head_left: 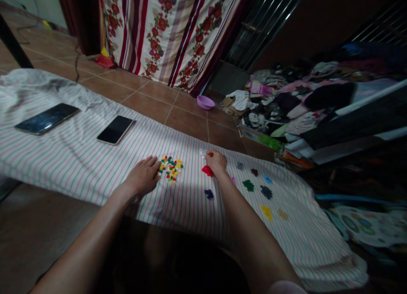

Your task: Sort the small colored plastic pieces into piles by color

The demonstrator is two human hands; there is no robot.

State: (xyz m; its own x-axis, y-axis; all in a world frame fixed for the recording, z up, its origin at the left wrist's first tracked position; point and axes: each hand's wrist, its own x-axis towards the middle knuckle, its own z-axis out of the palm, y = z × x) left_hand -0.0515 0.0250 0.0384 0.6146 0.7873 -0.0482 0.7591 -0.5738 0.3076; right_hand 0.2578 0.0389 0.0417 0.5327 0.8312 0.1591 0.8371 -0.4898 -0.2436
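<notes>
My left hand (143,175) lies flat on the striped cloth (187,201), fingers stretched out beside a mixed pile of small coloured pieces (173,169) in yellow, red, green and white. Over a little heap of white pieces (203,152), my right hand (216,161) has its fingers pinched together; whatever is between them is too small to name. Just below those fingers sits a red heap (207,171). A dark purple heap (209,194) is nearer to me. Right of my right forearm are single-colour heaps, among them green (248,185), dark grey (266,192) and yellow (266,212).
Two phones, a larger one (47,118) and a smaller one (116,130), lie on the cloth at left. Beyond the cloth's far edge are a tiled floor and a purple basin (206,102). A floral curtain (159,31) hangs behind; piled clothes (286,95) fill the right.
</notes>
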